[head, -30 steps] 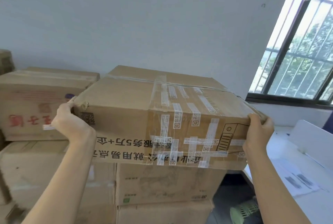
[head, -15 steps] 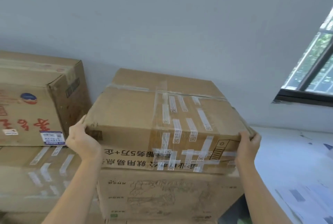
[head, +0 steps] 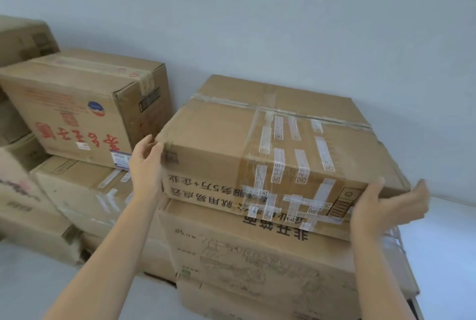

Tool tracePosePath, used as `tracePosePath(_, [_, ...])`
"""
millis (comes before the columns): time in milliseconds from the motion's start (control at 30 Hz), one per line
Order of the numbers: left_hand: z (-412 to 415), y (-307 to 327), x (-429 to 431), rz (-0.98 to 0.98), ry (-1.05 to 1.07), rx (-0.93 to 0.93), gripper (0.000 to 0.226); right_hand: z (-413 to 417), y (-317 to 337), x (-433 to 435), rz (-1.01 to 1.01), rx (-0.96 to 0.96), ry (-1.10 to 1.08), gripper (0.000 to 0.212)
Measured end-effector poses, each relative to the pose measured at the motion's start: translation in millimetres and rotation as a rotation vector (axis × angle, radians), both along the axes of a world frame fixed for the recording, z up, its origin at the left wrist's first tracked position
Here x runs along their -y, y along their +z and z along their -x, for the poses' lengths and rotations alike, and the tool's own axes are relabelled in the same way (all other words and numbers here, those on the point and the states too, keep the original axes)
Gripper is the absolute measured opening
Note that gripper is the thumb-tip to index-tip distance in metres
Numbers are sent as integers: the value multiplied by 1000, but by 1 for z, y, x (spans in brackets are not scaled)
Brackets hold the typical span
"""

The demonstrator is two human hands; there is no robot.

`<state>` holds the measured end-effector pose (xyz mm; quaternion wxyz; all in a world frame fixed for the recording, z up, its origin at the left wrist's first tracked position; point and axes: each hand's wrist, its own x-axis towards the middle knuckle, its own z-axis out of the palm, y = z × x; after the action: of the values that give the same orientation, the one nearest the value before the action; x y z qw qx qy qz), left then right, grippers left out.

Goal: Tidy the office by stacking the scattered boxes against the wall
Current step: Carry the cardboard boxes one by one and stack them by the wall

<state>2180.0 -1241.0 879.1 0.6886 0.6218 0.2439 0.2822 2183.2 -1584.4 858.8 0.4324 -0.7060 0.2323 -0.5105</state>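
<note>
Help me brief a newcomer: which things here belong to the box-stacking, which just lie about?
In the job: taped box, left hand and right hand at its near corners, printed box beneath it, wall.
Just about: red-lettered box on the left stack, white surface at right.

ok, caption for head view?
Left hand and right hand flank a taped box set on a lower box by the wall.

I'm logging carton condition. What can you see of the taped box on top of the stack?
The taped box is closed brown cardboard, crossed with clear and white tape, front print upside down. It lies flat on another carton by the wall. Left hand touches its left corner; right hand at its right.
</note>
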Motion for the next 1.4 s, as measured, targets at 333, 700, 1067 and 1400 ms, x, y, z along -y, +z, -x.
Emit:
tracePosePath(333, [144, -38, -94, 158, 181, -63, 26, 60, -25, -197, 509, -67, 726, 46])
tracePosePath(700, [543, -132, -240, 343, 955, -207, 15, 301, -83, -492, 503, -511, 1726, 69])
tracePosePath(1067, [799, -199, -167, 678, 1737, -236, 19, 555, -171, -630, 939, -846, 2502, 39])
tracePosePath(1400, [873, -212, -226, 767, 2056, -113, 15, 693, -185, -761, 1144, -905, 2775, 40])
